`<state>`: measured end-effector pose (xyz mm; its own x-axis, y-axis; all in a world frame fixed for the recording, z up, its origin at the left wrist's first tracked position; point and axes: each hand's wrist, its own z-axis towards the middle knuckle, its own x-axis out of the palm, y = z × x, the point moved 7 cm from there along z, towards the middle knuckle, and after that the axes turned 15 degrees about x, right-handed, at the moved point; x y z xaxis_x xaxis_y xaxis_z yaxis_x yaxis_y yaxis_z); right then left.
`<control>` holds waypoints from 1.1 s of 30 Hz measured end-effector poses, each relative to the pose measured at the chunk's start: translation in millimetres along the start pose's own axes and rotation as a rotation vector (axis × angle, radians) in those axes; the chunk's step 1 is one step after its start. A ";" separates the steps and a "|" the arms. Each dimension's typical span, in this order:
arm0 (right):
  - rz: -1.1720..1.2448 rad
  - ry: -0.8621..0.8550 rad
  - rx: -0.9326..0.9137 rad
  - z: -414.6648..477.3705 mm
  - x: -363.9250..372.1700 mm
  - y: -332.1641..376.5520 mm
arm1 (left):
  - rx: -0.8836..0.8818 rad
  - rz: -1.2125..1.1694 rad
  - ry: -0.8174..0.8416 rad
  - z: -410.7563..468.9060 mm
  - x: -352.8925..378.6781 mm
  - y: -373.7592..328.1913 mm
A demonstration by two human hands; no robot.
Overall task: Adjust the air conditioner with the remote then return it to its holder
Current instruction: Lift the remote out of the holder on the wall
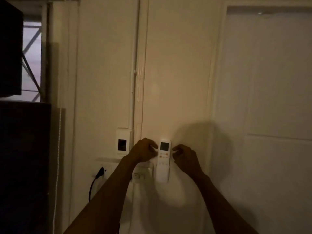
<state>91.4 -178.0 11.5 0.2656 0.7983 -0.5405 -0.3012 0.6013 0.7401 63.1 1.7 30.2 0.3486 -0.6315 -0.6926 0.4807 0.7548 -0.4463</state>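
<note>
A white air conditioner remote (164, 155) with a small dark screen stands upright on the cream wall, its lower half seated in a white wall holder (162, 180). My left hand (143, 151) is at the remote's upper left edge, fingers curled, fingertips against its side. My right hand (184, 157) mirrors it on the right, fingertips pinched at the remote's upper right edge. Both forearms reach up from the bottom of the view. The air conditioner itself is out of view.
Left of the remote are a white wall box with a dark display (121, 144), a socket with a black plug and cable (101, 172), and a switch panel (139, 175). A white conduit (133, 98) runs upward. A white door (270, 115) is right; dark furniture (22, 166) left.
</note>
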 end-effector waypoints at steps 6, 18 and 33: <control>0.131 0.114 0.059 2.2 19.0 -10.2 | -0.080 -0.238 -0.026 0.5 17.5 13.1; 0.186 0.041 0.025 3.4 23.6 -11.6 | -0.050 -0.333 -0.156 -1.1 18.0 21.0; 0.246 -0.085 -0.030 -2.0 11.7 0.7 | 0.051 -0.422 -0.366 -14.0 17.4 12.4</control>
<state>92.4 -168.2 4.9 0.2564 0.9156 -0.3098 -0.3931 0.3916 0.8319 63.8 2.5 4.7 0.3698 -0.9040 -0.2143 0.6739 0.4198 -0.6079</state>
